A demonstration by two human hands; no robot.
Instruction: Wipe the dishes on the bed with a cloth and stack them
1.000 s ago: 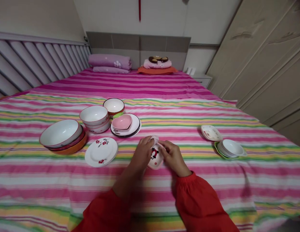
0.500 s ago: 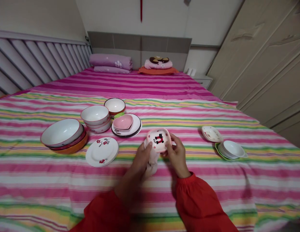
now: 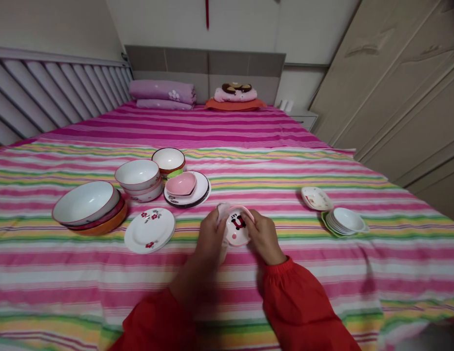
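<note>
Both my hands meet low over the striped bed cover (image 3: 322,273). My right hand (image 3: 264,237) grips the right edge of a small pink-rimmed dish (image 3: 237,229) with a black and red cartoon figure inside, tilted toward me. My left hand (image 3: 211,235) is closed on a pale pink cloth (image 3: 223,212) pressed against the dish's left rim. Both sleeves are red.
To the left lie a white flowered plate (image 3: 149,229), a stack of large bowls (image 3: 88,207), stacked white bowls (image 3: 139,179), another bowl (image 3: 168,160) and a pink heart dish (image 3: 181,184) on plates. Small white dishes (image 3: 344,221) and a square dish (image 3: 316,198) sit right. A wardrobe (image 3: 405,92) stands right.
The dish was turned from underside-up to inside-up, lifted away, then brought back close and tilted toward me. The cloth moved from under the dish to its upper left rim.
</note>
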